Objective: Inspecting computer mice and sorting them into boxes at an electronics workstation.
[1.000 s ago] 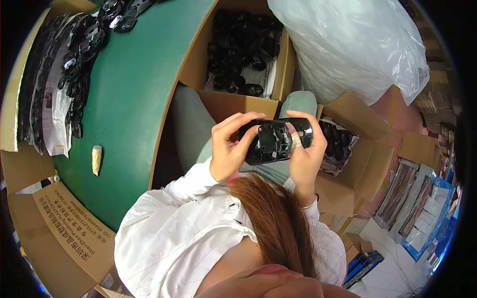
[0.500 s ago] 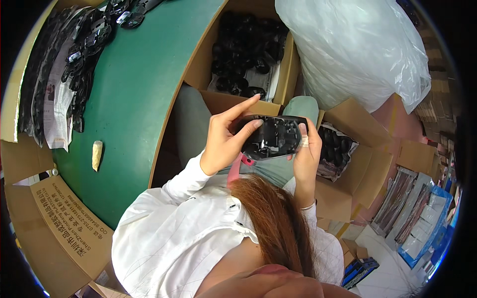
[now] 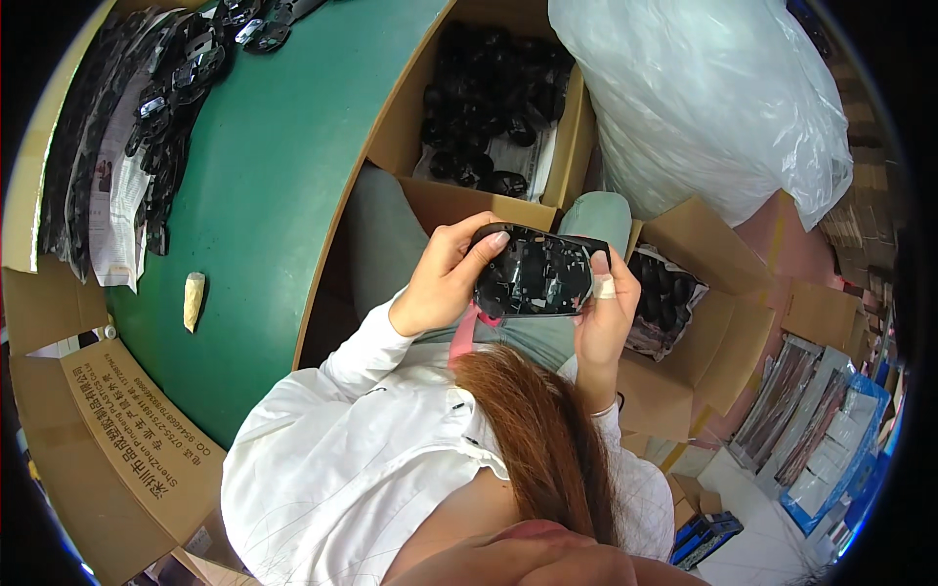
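Glossy black plastic shell point(image 3: 535, 275), probably a mouse housing, is mid-frame over the lap point(image 3: 537, 337). Left hand point(image 3: 442, 285) grips its 9 o'clock end, right hand point(image 3: 608, 320) its 3 o'clock end, thumbs on the face. Risks: slick surface could slip if either grip eases; thumb pressure could smudge it; tape point(image 3: 604, 286) on right thumb may dull feel.

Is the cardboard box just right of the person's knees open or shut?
Open: the box's flaps spread outward, exposing rounded black pieces inside.
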Available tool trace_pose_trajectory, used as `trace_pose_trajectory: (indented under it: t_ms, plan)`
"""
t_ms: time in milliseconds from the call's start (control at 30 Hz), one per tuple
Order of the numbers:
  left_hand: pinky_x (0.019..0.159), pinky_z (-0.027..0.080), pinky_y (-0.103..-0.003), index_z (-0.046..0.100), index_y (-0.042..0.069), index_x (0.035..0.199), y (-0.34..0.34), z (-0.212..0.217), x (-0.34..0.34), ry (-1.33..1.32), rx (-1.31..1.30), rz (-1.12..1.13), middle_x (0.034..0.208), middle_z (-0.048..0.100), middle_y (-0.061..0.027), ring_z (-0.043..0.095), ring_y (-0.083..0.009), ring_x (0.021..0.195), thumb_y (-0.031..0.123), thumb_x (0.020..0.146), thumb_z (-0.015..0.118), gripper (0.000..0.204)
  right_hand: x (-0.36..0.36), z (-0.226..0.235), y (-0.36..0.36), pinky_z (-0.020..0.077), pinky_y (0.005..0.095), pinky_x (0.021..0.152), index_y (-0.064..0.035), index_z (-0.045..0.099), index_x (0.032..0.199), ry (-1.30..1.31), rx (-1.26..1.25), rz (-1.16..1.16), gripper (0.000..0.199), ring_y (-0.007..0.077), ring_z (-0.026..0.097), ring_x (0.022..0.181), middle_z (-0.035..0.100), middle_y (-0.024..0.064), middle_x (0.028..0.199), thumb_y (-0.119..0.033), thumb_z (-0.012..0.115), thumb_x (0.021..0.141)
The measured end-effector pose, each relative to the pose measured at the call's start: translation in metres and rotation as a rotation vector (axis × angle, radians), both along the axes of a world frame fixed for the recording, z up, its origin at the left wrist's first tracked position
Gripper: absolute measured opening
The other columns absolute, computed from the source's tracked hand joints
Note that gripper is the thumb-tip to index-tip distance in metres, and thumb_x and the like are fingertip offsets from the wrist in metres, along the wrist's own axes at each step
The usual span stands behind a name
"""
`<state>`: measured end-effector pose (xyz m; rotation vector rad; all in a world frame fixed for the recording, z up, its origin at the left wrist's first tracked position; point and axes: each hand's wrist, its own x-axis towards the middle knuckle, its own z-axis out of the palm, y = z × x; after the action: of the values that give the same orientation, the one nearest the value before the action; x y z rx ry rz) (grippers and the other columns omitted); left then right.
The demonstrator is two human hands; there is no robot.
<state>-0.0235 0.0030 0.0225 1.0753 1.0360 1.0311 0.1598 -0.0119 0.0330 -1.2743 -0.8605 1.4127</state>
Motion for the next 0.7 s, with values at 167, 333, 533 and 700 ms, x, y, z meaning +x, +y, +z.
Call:
trace_pose_trajectory:
  t_ms: [167, 333, 533, 700]
  plan:
    - [0.055, 0.038, -0.024, 0.058, -0.003, 0.096, 0.002, -0.009, -0.003, 0.131, 0.130, -0.005, 0.071, 0.058, -0.0041, 0.045, -0.0110, 0.057, 0.004, 0.094, 0.050, 0.011, -0.002, 0.003, -0.003, 0.0323, 0.0157, 0.045, 0.0036, 0.061, 0.106, 0.069, 0.029, 0.023, 0.031, 0.0036, 0.045, 0.054, 0.059, 0.0008, 0.075, -0.025, 0.051, 0.100]
    - [0.051, 0.037, -0.027, 0.057, -0.002, 0.093, -0.004, 0.000, 0.007, 0.329, 0.250, 0.100, 0.067, 0.057, -0.0059, 0.042, -0.0149, 0.051, 0.000, 0.091, 0.051, 0.007, -0.018, -0.002, -0.004, 0.0392, 0.0174, 0.057, 0.0038, 0.061, 0.110, 0.146, 0.161, -0.055, 0.034, 0.0068, 0.051, 0.066, 0.062, 0.0036, 0.086, -0.027, 0.051, 0.099]
    - [0.058, 0.042, -0.029, 0.058, -0.003, 0.098, -0.008, 0.003, 0.001, 0.505, 0.257, 0.163, 0.080, 0.061, -0.0110, 0.050, -0.0188, 0.060, -0.003, 0.089, 0.051, 0.012, -0.013, 0.000, 0.003, 0.0454, 0.0224, 0.074, 0.0038, 0.060, 0.112, 0.178, 0.218, 0.216, 0.030, 0.0117, 0.057, 0.083, 0.064, 0.0086, 0.099, -0.020, 0.058, 0.095]
    - [0.071, 0.046, -0.029, 0.055, -0.002, 0.115, -0.006, -0.011, 0.006, 0.421, 0.506, 0.088, 0.102, 0.060, -0.0142, 0.054, -0.0210, 0.077, -0.002, 0.088, 0.053, 0.027, -0.008, -0.015, 0.004, 0.0477, 0.0246, 0.078, 0.0042, 0.061, 0.110, -0.307, 0.264, 0.133, 0.029, 0.0138, 0.060, 0.087, 0.065, 0.0105, 0.100, -0.009, 0.067, 0.085]
